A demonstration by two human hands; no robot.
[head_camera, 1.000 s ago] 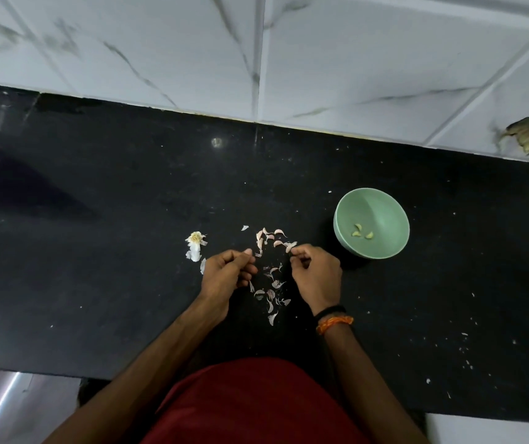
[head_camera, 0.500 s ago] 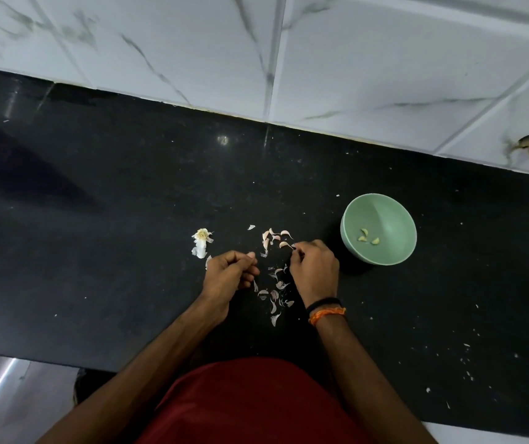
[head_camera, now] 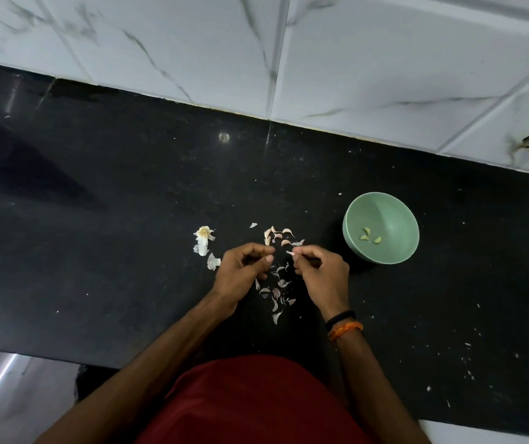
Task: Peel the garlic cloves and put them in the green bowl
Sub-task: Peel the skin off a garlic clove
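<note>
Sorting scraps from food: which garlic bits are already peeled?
The three yellow-green cloves inside the green bowl; the pinkish ones on the counter keep their skins.

Bowl (head_camera: 394, 216) sits on counter (head_camera: 96, 219), right of both hands; cloves (head_camera: 370, 237) inside it; skins (head_camera: 276, 291) between hands.

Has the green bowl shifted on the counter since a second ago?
No. The green bowl sits in the same spot relative to the unpeeled cloves beside it; only the head camera shifted.
</note>
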